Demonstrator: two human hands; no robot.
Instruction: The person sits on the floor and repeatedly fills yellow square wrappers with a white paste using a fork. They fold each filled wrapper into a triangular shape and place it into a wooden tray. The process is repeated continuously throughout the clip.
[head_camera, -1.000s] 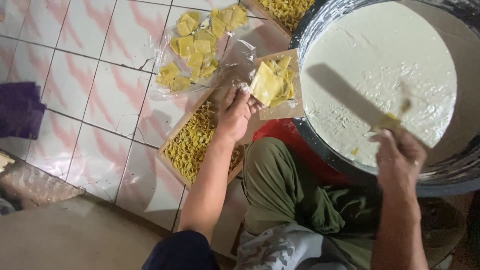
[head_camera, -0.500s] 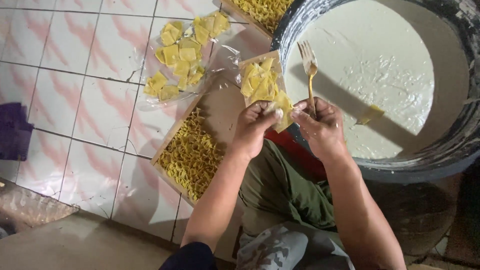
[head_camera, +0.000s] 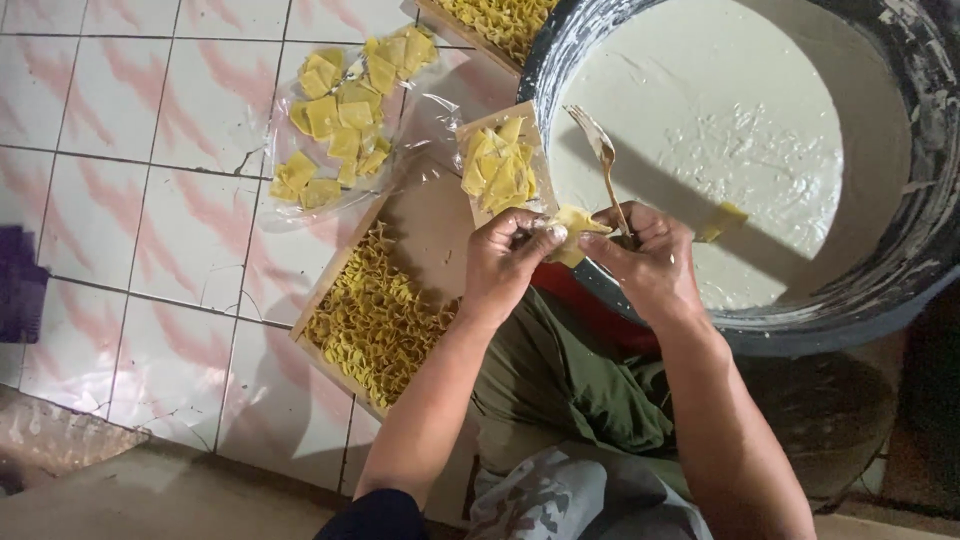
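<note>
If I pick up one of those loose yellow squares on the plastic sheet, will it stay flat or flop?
The yellow squares look thin with curled corners, so one would probably bend. The piece pinched between left hand and right hand is folding, so likely soft and light, perhaps tearable.

A clear bag (head_camera: 340, 120) of yellow squares lies on the tiled floor (head_camera: 150, 210) at far left; a purple cloth (head_camera: 20, 290) sits at the left edge.

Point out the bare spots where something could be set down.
Free: pink-streaked white floor tiles left of the clear plastic sheet of yellow dough squares, and the wooden tray's bare upper part. Crowded: around both hands, left hand, right hand, beside the white-batter basin.
</note>
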